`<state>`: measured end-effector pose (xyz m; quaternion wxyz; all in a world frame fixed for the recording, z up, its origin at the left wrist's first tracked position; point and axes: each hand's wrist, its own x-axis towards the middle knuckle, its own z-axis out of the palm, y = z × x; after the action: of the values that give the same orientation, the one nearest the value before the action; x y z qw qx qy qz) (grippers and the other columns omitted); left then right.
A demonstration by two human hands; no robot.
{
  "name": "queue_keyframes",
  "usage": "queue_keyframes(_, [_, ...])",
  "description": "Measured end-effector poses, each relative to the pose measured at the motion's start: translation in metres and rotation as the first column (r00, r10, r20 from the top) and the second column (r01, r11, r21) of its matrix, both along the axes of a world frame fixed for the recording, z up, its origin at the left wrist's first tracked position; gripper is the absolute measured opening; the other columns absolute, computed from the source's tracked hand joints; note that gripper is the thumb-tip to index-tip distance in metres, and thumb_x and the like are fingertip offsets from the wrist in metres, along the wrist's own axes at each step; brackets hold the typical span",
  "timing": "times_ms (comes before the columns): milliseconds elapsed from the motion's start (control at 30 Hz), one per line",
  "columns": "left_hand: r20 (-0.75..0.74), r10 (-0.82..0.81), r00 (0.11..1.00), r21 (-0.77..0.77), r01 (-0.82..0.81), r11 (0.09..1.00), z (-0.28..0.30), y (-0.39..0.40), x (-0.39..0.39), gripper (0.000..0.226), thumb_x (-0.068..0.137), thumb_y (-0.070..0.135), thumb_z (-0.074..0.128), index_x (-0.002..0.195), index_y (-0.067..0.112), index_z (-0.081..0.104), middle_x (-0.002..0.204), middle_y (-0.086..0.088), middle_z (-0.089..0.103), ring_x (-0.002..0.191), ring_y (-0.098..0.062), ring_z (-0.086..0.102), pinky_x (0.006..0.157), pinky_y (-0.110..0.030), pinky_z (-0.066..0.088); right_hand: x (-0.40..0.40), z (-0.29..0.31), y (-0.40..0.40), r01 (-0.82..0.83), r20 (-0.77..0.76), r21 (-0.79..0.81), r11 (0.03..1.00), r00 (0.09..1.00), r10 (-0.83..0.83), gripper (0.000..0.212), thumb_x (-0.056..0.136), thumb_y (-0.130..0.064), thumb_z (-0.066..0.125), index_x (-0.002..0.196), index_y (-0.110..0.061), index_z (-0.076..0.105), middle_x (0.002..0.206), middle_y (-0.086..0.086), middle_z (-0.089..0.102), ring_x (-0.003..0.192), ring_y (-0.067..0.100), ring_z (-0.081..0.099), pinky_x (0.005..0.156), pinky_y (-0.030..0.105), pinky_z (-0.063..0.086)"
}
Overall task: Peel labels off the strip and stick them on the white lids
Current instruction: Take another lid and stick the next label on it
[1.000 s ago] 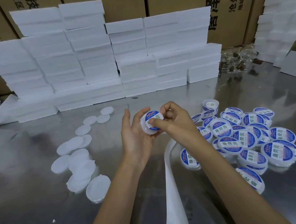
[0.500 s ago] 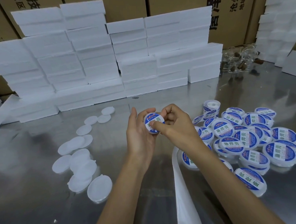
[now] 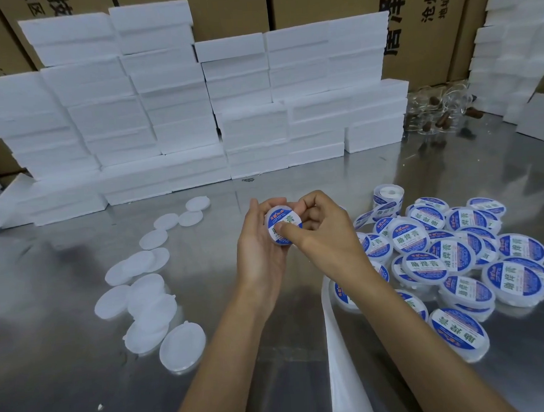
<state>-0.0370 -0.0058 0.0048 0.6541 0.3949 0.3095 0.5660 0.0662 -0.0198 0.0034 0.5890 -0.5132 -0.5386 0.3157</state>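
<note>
My left hand (image 3: 260, 253) holds a round white lid (image 3: 282, 225) upright above the metal table, fingers curled round its rim. A blue and white label covers the lid's face. My right hand (image 3: 322, 234) presses its thumb on that label, the other fingers curled behind the lid. Several bare white lids (image 3: 149, 294) lie on the table at the left. A heap of labelled lids (image 3: 456, 253) lies at the right. The roll of labels (image 3: 388, 196) stands behind the heap. A white backing strip (image 3: 338, 344) runs down to the lower edge between my forearms.
Stacks of white foam boxes (image 3: 181, 116) line the back of the metal table (image 3: 67, 358), with brown cartons (image 3: 412, 25) behind them. More foam stacks (image 3: 514, 51) stand at the far right. Clear glass items (image 3: 439, 112) lie at the back right.
My right thumb has slid down over the label on the lid. Both hands stay together at the centre; the lid has turned slightly in my left hand.
</note>
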Motion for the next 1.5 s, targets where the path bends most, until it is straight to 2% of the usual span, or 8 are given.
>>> queue_keyframes(167, [0.051,-0.023,0.998,-0.024,0.025,0.999,0.0,0.0,-0.001,0.042,0.107,0.039,0.031,0.098,0.009,0.06,0.093,-0.01,0.071,0.092,-0.027,0.065,0.078,-0.033,0.056,0.002,-0.002,-0.002,0.097,0.221,0.092,0.991,0.968,-0.115,0.032,0.075,-0.025,0.081,0.089,-0.024,0.052,0.086,-0.014,0.06,0.072,-0.008,0.056,0.058,0.006,0.042])
queue_keyframes(267, [0.146,-0.033,0.989,-0.058,0.042,0.997,0.001,-0.001,-0.002,0.042,0.107,0.039,0.031,0.102,0.007,0.058,0.107,-0.019,0.072,0.102,-0.034,0.066,0.093,-0.044,0.051,0.005,-0.005,-0.004,0.17,0.348,0.131,0.977,0.915,-0.206,0.047,0.071,-0.05,0.079,0.097,-0.029,0.046,0.093,-0.017,0.047,0.081,-0.009,0.049,0.058,0.012,0.038])
queue_keyframes(400, [0.236,-0.064,0.97,-0.079,0.085,0.993,0.003,-0.002,-0.001,0.044,0.107,0.04,0.031,0.106,0.005,0.057,0.12,-0.025,0.067,0.102,-0.036,0.067,0.088,-0.042,0.056,0.002,-0.007,-0.007,0.209,0.551,0.241,0.948,0.774,-0.311,0.049,0.068,-0.081,0.059,0.076,-0.038,0.037,0.075,-0.016,0.046,0.072,0.003,0.047,0.058,0.023,0.03])
queue_keyframes(533, [0.27,-0.088,0.959,-0.097,0.118,0.988,0.001,-0.002,-0.002,0.045,0.107,0.04,0.031,0.11,0.004,0.058,0.124,-0.027,0.066,0.107,-0.038,0.065,0.099,-0.045,0.05,0.002,-0.007,-0.004,0.175,0.546,0.253,0.952,0.787,-0.289,0.037,0.077,-0.077,0.051,0.083,-0.04,0.048,0.058,-0.022,0.048,0.063,-0.004,0.05,0.056,0.021,0.029])
queue_keyframes(767, [0.316,-0.093,0.944,-0.126,0.139,0.982,-0.001,-0.003,-0.002,0.043,0.106,0.038,0.033,0.102,0.006,0.061,0.135,-0.028,0.059,0.108,-0.031,0.065,0.091,-0.037,0.051,0.009,-0.014,0.002,0.092,0.523,0.275,0.957,0.821,-0.229,0.017,0.103,-0.032,0.043,0.093,-0.027,0.056,0.069,-0.018,0.057,0.065,-0.005,0.052,0.055,0.011,0.033])
queue_keyframes(1033, [0.306,-0.121,0.944,-0.126,0.166,0.978,-0.002,-0.004,0.001,0.048,0.106,0.046,0.03,0.111,0.007,0.057,0.123,-0.022,0.069,0.107,-0.034,0.069,0.098,-0.045,0.051,0.001,-0.012,-0.006,0.226,0.628,0.231,0.946,0.709,-0.322,0.052,0.079,-0.078,0.044,0.088,-0.027,0.05,0.075,-0.011,0.059,0.067,0.01,0.049,0.065,0.029,0.036])
queue_keyframes(1233, [0.251,-0.169,0.953,-0.076,0.193,0.978,0.003,-0.007,0.002,0.051,0.106,0.045,0.027,0.106,0.004,0.058,0.123,-0.025,0.068,0.109,-0.034,0.067,0.097,-0.042,0.051,-0.002,-0.012,-0.006,0.342,0.624,0.253,0.905,0.657,-0.423,0.058,0.084,-0.077,0.033,0.078,-0.022,0.049,0.065,-0.005,0.06,0.06,0.016,0.045,0.077,0.036,0.041])
queue_keyframes(1500, [0.17,-0.16,0.972,-0.026,0.167,0.986,0.003,-0.007,0.004,0.029,0.104,0.02,0.036,0.104,0.002,0.058,0.121,-0.023,0.069,0.11,-0.025,0.07,0.09,-0.032,0.055,0.009,-0.015,0.0,0.265,0.64,0.207,0.942,0.691,-0.335,0.049,0.102,-0.048,0.03,0.097,-0.014,0.064,0.075,0.008,0.067,0.069,0.028,0.061,0.059,0.035,0.04])
